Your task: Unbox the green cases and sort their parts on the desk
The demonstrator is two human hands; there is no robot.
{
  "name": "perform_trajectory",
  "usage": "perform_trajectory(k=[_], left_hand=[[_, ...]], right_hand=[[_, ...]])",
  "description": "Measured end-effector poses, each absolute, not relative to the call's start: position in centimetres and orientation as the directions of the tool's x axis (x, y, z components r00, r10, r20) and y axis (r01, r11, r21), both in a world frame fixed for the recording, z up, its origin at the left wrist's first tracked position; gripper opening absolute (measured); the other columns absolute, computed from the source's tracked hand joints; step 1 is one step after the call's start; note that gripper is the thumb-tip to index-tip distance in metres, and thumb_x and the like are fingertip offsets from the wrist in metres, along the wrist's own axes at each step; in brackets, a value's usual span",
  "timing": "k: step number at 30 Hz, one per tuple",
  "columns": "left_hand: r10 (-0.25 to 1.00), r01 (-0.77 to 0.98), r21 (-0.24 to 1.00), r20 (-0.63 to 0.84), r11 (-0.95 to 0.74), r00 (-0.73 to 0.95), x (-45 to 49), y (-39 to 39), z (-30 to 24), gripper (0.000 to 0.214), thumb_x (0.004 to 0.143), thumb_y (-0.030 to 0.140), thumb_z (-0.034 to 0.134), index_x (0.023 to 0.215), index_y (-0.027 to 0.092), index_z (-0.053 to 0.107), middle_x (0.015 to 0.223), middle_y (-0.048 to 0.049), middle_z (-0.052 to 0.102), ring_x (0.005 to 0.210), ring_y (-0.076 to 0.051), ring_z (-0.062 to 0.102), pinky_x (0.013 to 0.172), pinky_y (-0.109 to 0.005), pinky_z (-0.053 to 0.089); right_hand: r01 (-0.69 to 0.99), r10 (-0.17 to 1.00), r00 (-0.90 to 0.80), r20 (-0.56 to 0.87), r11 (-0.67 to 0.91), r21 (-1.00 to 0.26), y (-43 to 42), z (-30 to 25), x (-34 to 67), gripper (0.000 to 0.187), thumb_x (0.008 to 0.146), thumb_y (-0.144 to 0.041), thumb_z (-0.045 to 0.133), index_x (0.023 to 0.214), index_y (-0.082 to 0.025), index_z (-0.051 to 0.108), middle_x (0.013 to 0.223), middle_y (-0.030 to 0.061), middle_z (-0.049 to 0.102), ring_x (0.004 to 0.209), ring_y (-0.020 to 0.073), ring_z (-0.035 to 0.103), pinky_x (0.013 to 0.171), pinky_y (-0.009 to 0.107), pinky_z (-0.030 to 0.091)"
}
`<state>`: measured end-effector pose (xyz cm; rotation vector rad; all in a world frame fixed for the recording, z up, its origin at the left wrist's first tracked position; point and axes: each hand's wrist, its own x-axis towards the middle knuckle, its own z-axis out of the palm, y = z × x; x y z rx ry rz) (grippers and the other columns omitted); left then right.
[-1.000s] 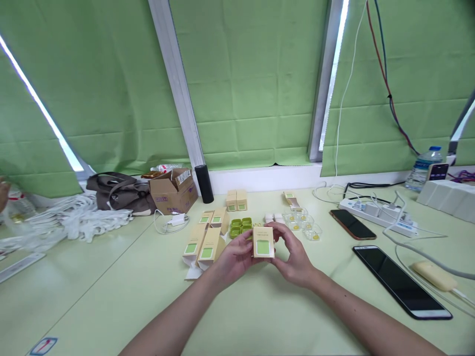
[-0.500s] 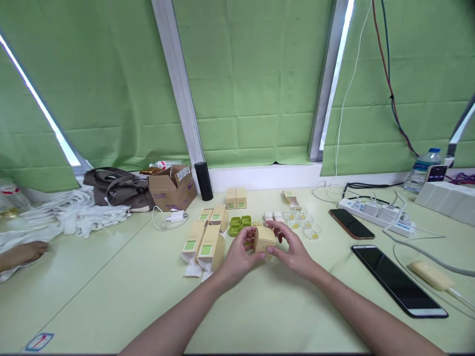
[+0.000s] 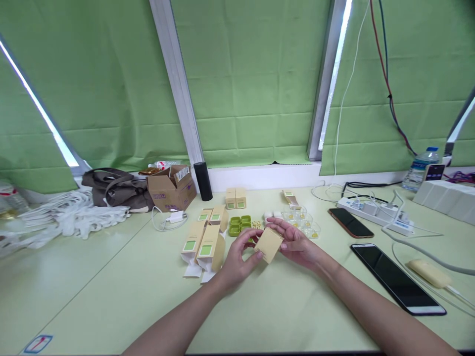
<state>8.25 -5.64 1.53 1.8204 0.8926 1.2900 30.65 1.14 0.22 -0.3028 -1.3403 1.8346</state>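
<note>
I've got the left hand (image 3: 243, 257) pinching a small tan box (image 3: 268, 244), tilted above the table (image 3: 260, 316); right hand (image 3: 297, 244) is at its edge, can't tell if gripping. Two back boxes (image 3: 241, 199) look done; open-flapped boxes (image 3: 210, 240) seem unfinished.

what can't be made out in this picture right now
Held box: head view, its inside is hidden by its own walls, and its print is too small to read.
Green containers: head view, partly hidden behind the left hand.
Yellow bits in the clear cups: head view, too small to identify.
Bottle at far left: head view, cut off by the picture's edge.
</note>
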Motion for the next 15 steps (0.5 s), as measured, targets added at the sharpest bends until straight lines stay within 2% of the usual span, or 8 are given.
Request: perform_trajectory(k=[5,10,12,15], left_hand=[[0.872,0.284,0.827,0.43,-0.485,0.236,8.6,-6.0,2.0,0.052,0.088,0.039,0.077,0.134,0.024,0.058,0.138,-0.0129,0.061,0.126,-0.031,0.059,0.106,-0.047,0.048],[0.878,0.484,0.738,0.45,-0.469,0.164,9.0,-6.1,1.4,0.062,0.079,0.023,0.085,0.131,0.026,0.053,0.135,-0.0106,0.061,0.124,-0.03,0.06,0.106,-0.05,0.05],[0.825,0.559,0.639,0.542,-0.529,0.161,9.0,-6.1,1.2,0.059,0.082,0.017,0.081,0.132,0.026,0.051,0.135,-0.0109,0.06,0.125,-0.029,0.059,0.105,-0.05,0.052],[0.632,0.663,0.361,0.743,-0.655,0.22,8.5,-5.9,1.5,0.053,0.089,0.01,0.071,0.136,0.024,0.049,0.134,-0.0133,0.059,0.128,-0.03,0.057,0.106,-0.052,0.052]], right_hand=[[-0.475,0.733,-0.623,0.273,-0.077,-0.876,0.7,0.3,30.2,0.073,0.067,-0.018,0.09,0.134,-0.032,0.064,0.133,0.0049,0.062,0.119,0.0216,0.061,0.095,0.031,0.052],[-0.428,0.78,-0.534,0.327,0.085,-0.9,0.5,0.0,29.5,0.061,0.072,-0.024,0.089,0.128,-0.031,0.065,0.133,0.0064,0.063,0.119,0.0241,0.06,0.094,0.035,0.053],[-0.401,0.782,-0.493,0.382,0.186,-0.897,0.3,0.1,29.3,0.059,0.075,-0.027,0.089,0.128,-0.031,0.064,0.136,0.0076,0.062,0.121,0.0246,0.059,0.094,0.036,0.054],[-0.38,0.772,-0.419,0.479,0.33,-0.864,-0.5,0.5,29.0,0.053,0.083,-0.036,0.085,0.13,-0.031,0.061,0.136,0.0092,0.061,0.121,0.0259,0.06,0.094,0.04,0.056]])
